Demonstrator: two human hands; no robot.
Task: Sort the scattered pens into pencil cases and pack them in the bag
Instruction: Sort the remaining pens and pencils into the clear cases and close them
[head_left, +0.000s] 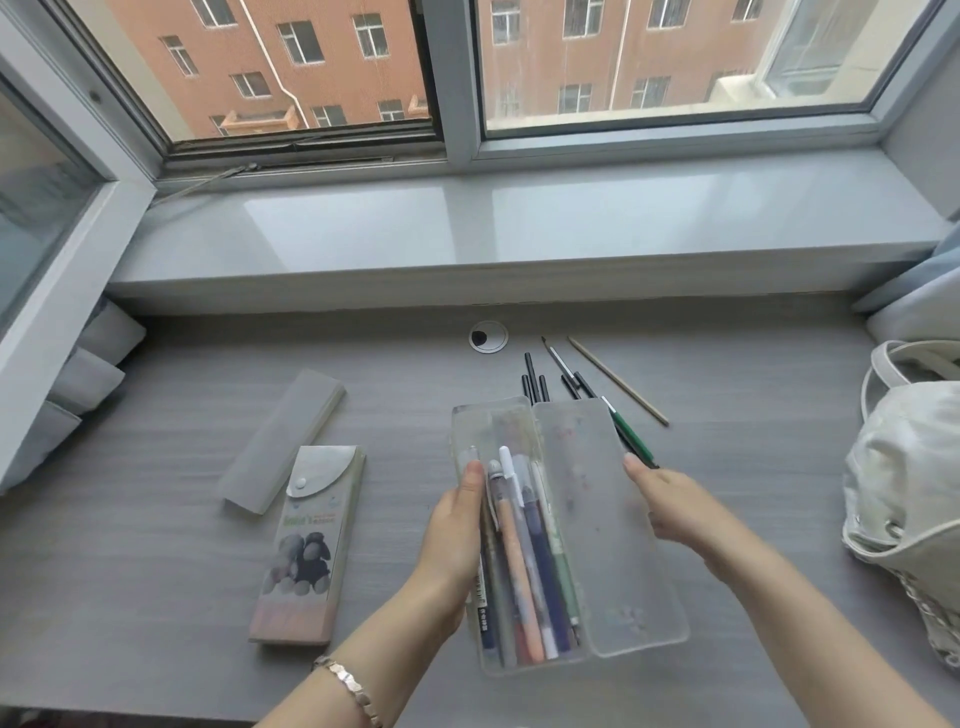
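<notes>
A clear plastic pencil case (592, 519) lies open in front of me, its lid folded out to the right. Several pens (524, 561) lie in its left half. My left hand (457, 540) grips the case's left edge, thumb on top. My right hand (675, 514) holds the lid's right edge, thumb on top and fingers curled under it. Behind the case, several black pens (535, 379), a green-handled brush (631, 436) and a thin wooden stick (618, 382) lie loose on the desk. A white bag (909, 483) sits at the right edge.
A printed pencil case (306, 545) with a snap flap lies shut to the left, and a frosted grey case (283, 441) lies behind it. A round cable grommet (488, 336) sits near the desk's back. A window sill (519, 228) runs along the rear.
</notes>
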